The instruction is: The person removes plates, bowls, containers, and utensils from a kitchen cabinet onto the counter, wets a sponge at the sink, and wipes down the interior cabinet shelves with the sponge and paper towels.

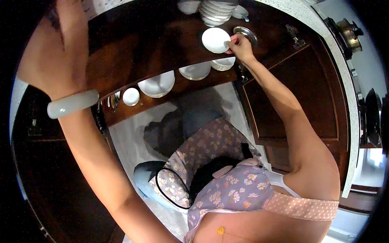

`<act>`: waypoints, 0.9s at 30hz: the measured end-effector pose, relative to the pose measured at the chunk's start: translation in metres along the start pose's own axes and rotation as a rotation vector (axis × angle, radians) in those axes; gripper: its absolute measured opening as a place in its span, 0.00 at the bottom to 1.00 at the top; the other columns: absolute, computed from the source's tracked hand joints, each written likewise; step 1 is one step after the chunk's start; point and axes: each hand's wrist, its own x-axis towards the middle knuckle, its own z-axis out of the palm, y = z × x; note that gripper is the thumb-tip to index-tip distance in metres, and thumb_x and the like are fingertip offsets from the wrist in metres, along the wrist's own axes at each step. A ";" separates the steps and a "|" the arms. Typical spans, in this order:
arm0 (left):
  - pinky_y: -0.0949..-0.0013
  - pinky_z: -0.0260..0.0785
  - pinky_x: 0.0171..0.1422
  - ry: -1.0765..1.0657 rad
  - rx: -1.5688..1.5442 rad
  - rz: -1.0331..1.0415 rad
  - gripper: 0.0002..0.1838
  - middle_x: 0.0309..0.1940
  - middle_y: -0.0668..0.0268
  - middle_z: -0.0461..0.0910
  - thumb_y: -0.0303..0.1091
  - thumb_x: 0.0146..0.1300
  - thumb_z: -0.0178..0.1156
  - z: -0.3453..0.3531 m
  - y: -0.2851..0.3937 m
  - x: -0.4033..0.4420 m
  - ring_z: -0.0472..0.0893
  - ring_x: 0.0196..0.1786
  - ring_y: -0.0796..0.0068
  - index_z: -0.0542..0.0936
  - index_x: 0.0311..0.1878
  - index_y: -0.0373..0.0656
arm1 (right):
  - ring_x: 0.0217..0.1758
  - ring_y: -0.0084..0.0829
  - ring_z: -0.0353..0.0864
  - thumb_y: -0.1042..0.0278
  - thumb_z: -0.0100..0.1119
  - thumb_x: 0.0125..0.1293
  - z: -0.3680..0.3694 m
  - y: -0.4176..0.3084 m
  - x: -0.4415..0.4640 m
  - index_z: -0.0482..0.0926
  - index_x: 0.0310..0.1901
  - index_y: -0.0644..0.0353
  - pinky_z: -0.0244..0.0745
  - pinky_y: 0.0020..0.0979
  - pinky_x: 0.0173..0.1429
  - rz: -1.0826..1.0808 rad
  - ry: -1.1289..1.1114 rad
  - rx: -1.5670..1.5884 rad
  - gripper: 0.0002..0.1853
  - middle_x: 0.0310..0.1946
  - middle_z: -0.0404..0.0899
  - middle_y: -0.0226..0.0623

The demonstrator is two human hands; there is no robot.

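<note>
"Toward the top of the head view, just right of centre, what is the right hand (pixel 243 48) doing?"

"Grasping a small white dish (pixel 215 40) by its right-hand edge, fingertips pinched on the rim."

"And the dish itself?"

"Over the dark upper shelf (pixel 158 44), below the stacked white bowls (pixel 219 11) and beside a metal bowl (pixel 251 35). Whether it touches the wood, I can't make out."

"Which step is in hand, then?"

"Handling that one dish at the shelf, I'd judge; one moment can't show whether it is being picked up or put down."

"The left hand (pixel 56 56)?"

"Large and blurred at the upper left, above a pale bangle (pixel 73 105). Its fingers run out of sight, so I can't say whether they grip anything."

"What does the next move call for?"

"Probably a secure pinch and a level dish, kept clear of the metal bowl and the front edge, above the large white bowl (pixel 157 84) at centre left."
</note>
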 end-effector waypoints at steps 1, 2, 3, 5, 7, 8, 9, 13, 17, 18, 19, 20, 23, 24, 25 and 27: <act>0.72 0.66 0.34 -0.002 0.003 0.011 0.08 0.30 0.61 0.75 0.31 0.67 0.53 0.001 -0.001 0.001 0.74 0.30 0.72 0.75 0.42 0.35 | 0.27 0.29 0.81 0.78 0.61 0.57 0.000 -0.001 -0.004 0.72 0.34 0.68 0.83 0.28 0.30 0.135 -0.006 0.103 0.08 0.31 0.76 0.37; 0.72 0.66 0.34 -0.003 0.005 0.017 0.08 0.30 0.61 0.75 0.31 0.66 0.53 0.001 -0.003 0.002 0.74 0.30 0.72 0.75 0.42 0.35 | 0.27 0.32 0.82 0.78 0.61 0.57 -0.003 0.002 -0.005 0.70 0.34 0.67 0.83 0.27 0.29 0.198 -0.008 0.142 0.08 0.32 0.76 0.39; 0.72 0.66 0.34 -0.007 0.007 0.031 0.08 0.30 0.61 0.75 0.30 0.66 0.53 0.003 -0.004 0.002 0.75 0.29 0.72 0.75 0.42 0.35 | 0.27 0.32 0.82 0.78 0.60 0.58 -0.006 0.005 -0.006 0.69 0.35 0.67 0.83 0.27 0.29 0.263 -0.002 0.165 0.09 0.32 0.76 0.40; 0.72 0.66 0.34 -0.007 0.016 0.051 0.08 0.30 0.61 0.75 0.30 0.66 0.53 0.003 -0.004 0.003 0.75 0.29 0.72 0.75 0.42 0.35 | 0.26 0.33 0.83 0.79 0.60 0.58 -0.012 0.010 -0.007 0.68 0.36 0.67 0.83 0.27 0.29 0.390 -0.005 0.207 0.09 0.31 0.76 0.42; 0.72 0.66 0.34 0.000 0.033 0.074 0.08 0.29 0.60 0.75 0.30 0.66 0.53 0.003 -0.005 0.003 0.75 0.29 0.72 0.75 0.41 0.35 | 0.26 0.34 0.83 0.78 0.59 0.59 -0.007 0.011 -0.004 0.67 0.38 0.67 0.83 0.27 0.30 0.371 -0.036 0.181 0.10 0.32 0.77 0.46; 0.72 0.66 0.34 0.003 0.038 0.082 0.08 0.29 0.60 0.75 0.30 0.66 0.53 0.004 -0.005 0.004 0.75 0.29 0.72 0.76 0.41 0.35 | 0.26 0.34 0.83 0.78 0.60 0.59 -0.002 0.012 -0.001 0.67 0.38 0.67 0.83 0.27 0.30 0.377 -0.051 0.177 0.11 0.32 0.77 0.46; 0.72 0.66 0.34 0.006 0.044 0.091 0.07 0.29 0.60 0.75 0.30 0.66 0.53 0.004 -0.004 0.002 0.75 0.29 0.72 0.76 0.41 0.35 | 0.27 0.34 0.83 0.78 0.60 0.59 0.005 0.011 0.000 0.67 0.38 0.67 0.83 0.28 0.30 0.385 -0.069 0.172 0.11 0.32 0.77 0.46; 0.72 0.67 0.33 0.020 0.073 0.136 0.07 0.29 0.60 0.76 0.29 0.66 0.53 0.008 -0.004 0.000 0.75 0.29 0.72 0.76 0.41 0.35 | 0.30 0.36 0.83 0.77 0.60 0.60 0.047 -0.001 0.007 0.66 0.37 0.67 0.85 0.30 0.33 0.375 -0.190 0.243 0.11 0.34 0.77 0.48; 0.72 0.67 0.33 0.051 0.088 0.189 0.07 0.29 0.60 0.76 0.28 0.66 0.53 0.011 0.000 -0.002 0.75 0.29 0.72 0.76 0.41 0.35 | 0.32 0.33 0.82 0.74 0.62 0.59 0.094 -0.022 0.012 0.70 0.39 0.66 0.84 0.29 0.38 0.337 -0.304 0.283 0.11 0.34 0.75 0.41; 0.72 0.67 0.33 0.059 0.091 0.197 0.07 0.29 0.60 0.76 0.28 0.66 0.53 0.011 0.000 -0.003 0.75 0.29 0.71 0.76 0.41 0.35 | 0.34 0.33 0.82 0.71 0.63 0.60 0.104 -0.021 0.016 0.70 0.40 0.68 0.84 0.30 0.39 0.329 -0.368 0.277 0.14 0.36 0.75 0.44; 0.72 0.67 0.33 0.066 0.098 0.203 0.07 0.29 0.60 0.76 0.28 0.66 0.53 0.011 0.000 -0.003 0.75 0.29 0.71 0.76 0.41 0.35 | 0.37 0.34 0.82 0.65 0.65 0.60 0.108 -0.027 0.017 0.70 0.43 0.71 0.84 0.31 0.41 0.299 -0.470 0.251 0.19 0.39 0.75 0.46; 0.72 0.67 0.33 0.072 0.102 0.212 0.07 0.29 0.60 0.76 0.28 0.66 0.53 0.011 0.001 -0.003 0.76 0.28 0.71 0.76 0.41 0.35 | 0.37 0.34 0.82 0.61 0.64 0.61 0.108 -0.035 0.018 0.70 0.44 0.71 0.84 0.31 0.41 0.329 -0.491 0.230 0.21 0.39 0.76 0.47; 0.73 0.67 0.32 0.086 0.117 0.229 0.06 0.29 0.59 0.76 0.28 0.65 0.53 0.012 0.004 -0.002 0.76 0.28 0.71 0.76 0.41 0.34 | 0.40 0.36 0.81 0.51 0.58 0.64 0.089 -0.037 0.033 0.67 0.50 0.72 0.83 0.32 0.43 0.391 -0.444 0.234 0.28 0.40 0.76 0.49; 0.73 0.67 0.32 0.096 0.122 0.232 0.06 0.29 0.59 0.76 0.28 0.65 0.53 0.012 0.006 -0.002 0.76 0.28 0.71 0.76 0.40 0.34 | 0.42 0.39 0.81 0.49 0.54 0.66 0.078 -0.033 0.040 0.64 0.54 0.72 0.83 0.35 0.45 0.359 -0.312 0.242 0.30 0.40 0.76 0.49; 0.73 0.67 0.32 0.107 0.128 0.235 0.06 0.29 0.59 0.76 0.27 0.65 0.54 0.012 0.007 -0.001 0.76 0.28 0.71 0.76 0.40 0.34 | 0.43 0.41 0.81 0.48 0.53 0.66 0.059 -0.030 0.050 0.59 0.58 0.70 0.82 0.37 0.48 0.370 -0.250 0.324 0.33 0.47 0.73 0.50; 0.73 0.67 0.31 0.115 0.062 0.209 0.06 0.28 0.59 0.76 0.28 0.65 0.54 0.012 0.012 0.003 0.76 0.28 0.71 0.76 0.39 0.34 | 0.56 0.47 0.72 0.39 0.50 0.64 0.030 -0.035 0.068 0.55 0.64 0.63 0.80 0.44 0.51 0.470 0.011 0.498 0.39 0.59 0.60 0.55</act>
